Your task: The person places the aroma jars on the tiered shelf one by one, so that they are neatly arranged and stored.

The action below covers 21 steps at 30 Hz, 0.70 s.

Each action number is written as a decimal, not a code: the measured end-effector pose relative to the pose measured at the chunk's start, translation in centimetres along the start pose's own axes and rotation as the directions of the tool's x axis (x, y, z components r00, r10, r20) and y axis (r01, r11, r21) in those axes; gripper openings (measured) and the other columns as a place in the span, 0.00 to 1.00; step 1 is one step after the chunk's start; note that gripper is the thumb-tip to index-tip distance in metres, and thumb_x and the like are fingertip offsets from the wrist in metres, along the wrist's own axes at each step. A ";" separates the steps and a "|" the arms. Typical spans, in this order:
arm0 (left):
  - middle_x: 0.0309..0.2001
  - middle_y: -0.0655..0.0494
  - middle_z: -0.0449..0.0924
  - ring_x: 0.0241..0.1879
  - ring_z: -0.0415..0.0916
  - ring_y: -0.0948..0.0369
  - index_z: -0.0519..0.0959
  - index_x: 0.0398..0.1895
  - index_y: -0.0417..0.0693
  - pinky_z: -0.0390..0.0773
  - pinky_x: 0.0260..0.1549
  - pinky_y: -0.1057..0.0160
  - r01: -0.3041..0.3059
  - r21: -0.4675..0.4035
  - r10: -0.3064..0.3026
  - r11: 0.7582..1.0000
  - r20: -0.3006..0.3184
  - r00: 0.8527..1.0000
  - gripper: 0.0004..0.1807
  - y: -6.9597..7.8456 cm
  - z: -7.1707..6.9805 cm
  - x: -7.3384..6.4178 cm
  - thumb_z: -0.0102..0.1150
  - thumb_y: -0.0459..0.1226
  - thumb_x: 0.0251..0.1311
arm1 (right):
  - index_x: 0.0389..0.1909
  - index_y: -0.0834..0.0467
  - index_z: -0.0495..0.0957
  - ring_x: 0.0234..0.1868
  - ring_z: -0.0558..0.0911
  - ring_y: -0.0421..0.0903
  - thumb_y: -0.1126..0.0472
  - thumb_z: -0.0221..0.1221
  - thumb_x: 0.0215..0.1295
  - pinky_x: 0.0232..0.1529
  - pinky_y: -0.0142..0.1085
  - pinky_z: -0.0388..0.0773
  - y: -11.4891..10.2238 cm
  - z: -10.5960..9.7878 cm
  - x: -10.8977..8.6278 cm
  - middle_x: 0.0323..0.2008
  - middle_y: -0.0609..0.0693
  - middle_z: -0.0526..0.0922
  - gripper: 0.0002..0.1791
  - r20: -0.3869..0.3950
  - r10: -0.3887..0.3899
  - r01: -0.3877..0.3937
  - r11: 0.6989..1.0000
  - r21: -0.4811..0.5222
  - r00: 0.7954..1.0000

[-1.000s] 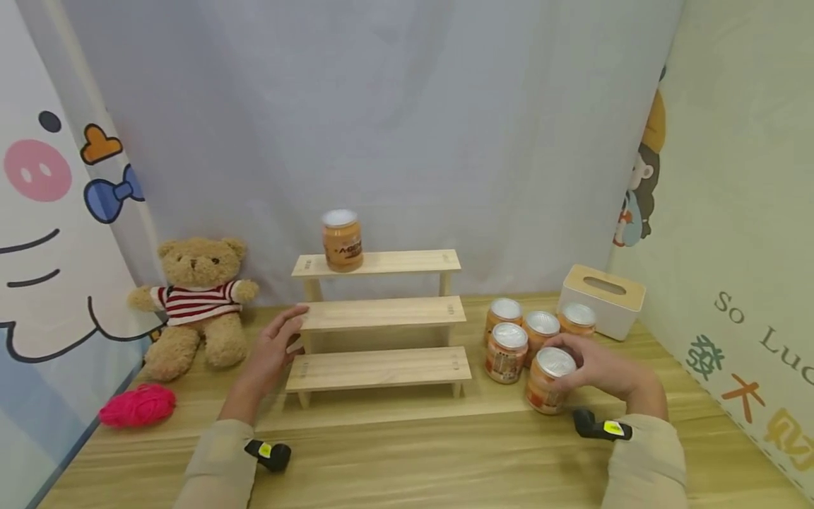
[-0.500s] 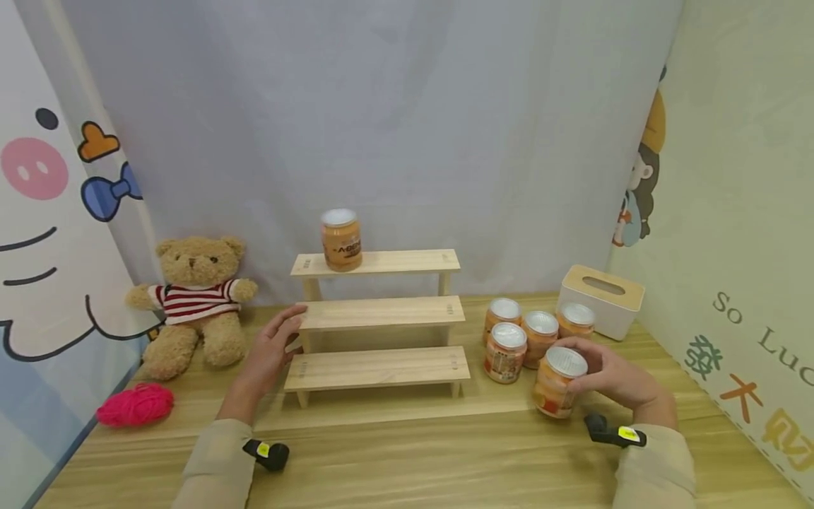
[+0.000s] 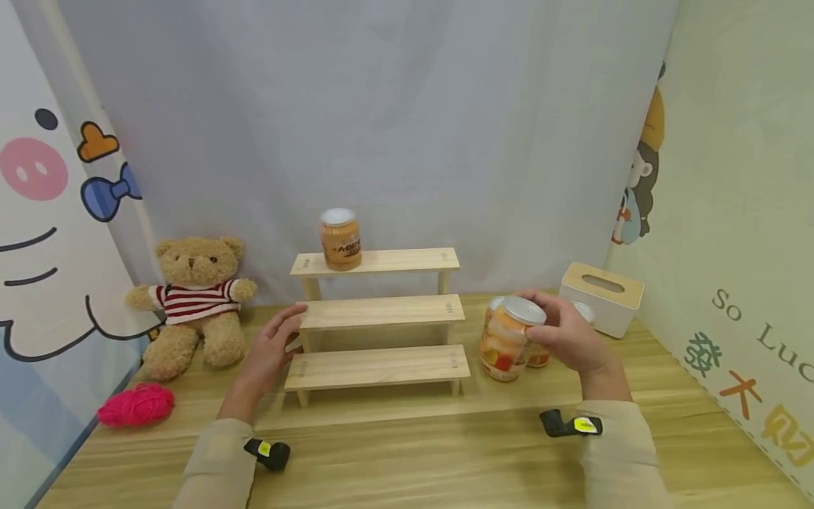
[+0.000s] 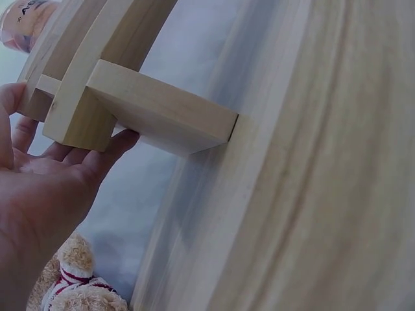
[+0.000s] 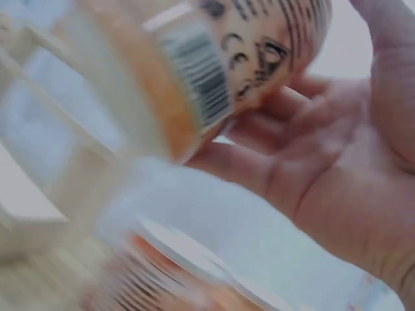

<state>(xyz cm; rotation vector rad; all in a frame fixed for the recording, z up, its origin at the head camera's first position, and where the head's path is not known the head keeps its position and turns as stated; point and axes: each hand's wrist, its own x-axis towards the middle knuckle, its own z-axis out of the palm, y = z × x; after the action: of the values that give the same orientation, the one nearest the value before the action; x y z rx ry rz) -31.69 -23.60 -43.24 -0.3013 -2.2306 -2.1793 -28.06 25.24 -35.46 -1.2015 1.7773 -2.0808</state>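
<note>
My right hand (image 3: 572,338) grips an orange jar (image 3: 509,343) with a silvery lid and holds it slightly tilted in front of the other jars. In the right wrist view the fingers curl behind the held jar (image 5: 259,58), whose barcode label shows; a second jar (image 5: 155,278) is blurred below. On the left, my left hand (image 3: 270,350) holds the end of the middle tier of a three-tier wooden stand (image 3: 381,311). The left wrist view shows thumb and fingers about that board end (image 4: 81,123). A similar jar (image 3: 340,240) stands upright at the top tier's left end.
Several jars stand right of the stand, mostly hidden; one lid (image 3: 583,311) shows behind my right hand. A tissue box (image 3: 604,300) is at the back right. A teddy bear (image 3: 200,304) and pink yarn (image 3: 136,405) lie left. A grey curtain (image 3: 394,141) hangs behind.
The right hand has lifted the jar and carried it left and up, now covering the standing jars. The left hand and the stand have stayed in place.
</note>
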 end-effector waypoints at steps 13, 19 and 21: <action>0.75 0.52 0.53 0.60 0.67 0.62 0.62 0.75 0.46 0.74 0.52 0.59 0.002 -0.013 -0.002 1.000 -0.018 1.000 0.31 0.0 -0.1 -0.1 0.45 0.52 0.77 | 0.67 0.62 0.70 0.57 0.77 0.50 0.59 0.67 0.63 0.53 0.42 0.77 1.0 7.0 10.9 0.57 0.56 0.76 0.32 -0.478 0.066 -0.167 0.971 -0.173 0.876; 0.76 0.53 0.52 0.64 0.64 0.58 0.62 0.75 0.48 0.73 0.54 0.56 0.001 0.016 -0.001 1.000 -0.010 1.000 0.31 0.1 -0.1 -0.1 0.45 0.54 0.76 | 0.65 0.62 0.72 0.54 0.76 0.51 0.59 0.68 0.62 0.50 0.43 0.77 1.3 7.3 15.0 0.54 0.58 0.75 0.31 -0.571 0.044 -0.169 0.971 -0.167 0.820; 0.77 0.53 0.51 0.66 0.62 0.55 0.62 0.75 0.48 0.72 0.55 0.55 -0.001 0.023 0.001 1.000 -0.008 1.000 0.31 0.1 0.0 0.0 0.44 0.54 0.77 | 0.64 0.63 0.72 0.53 0.76 0.50 0.58 0.69 0.61 0.50 0.42 0.77 1.5 7.3 16.1 0.53 0.57 0.75 0.32 -0.598 0.032 -0.183 0.964 -0.193 0.801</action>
<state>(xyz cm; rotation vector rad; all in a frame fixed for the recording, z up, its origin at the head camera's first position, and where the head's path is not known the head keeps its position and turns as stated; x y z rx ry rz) -31.65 -23.61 -43.18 -0.2930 -2.2500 -2.1485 -34.65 9.89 -29.44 -0.4679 2.3494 -2.3913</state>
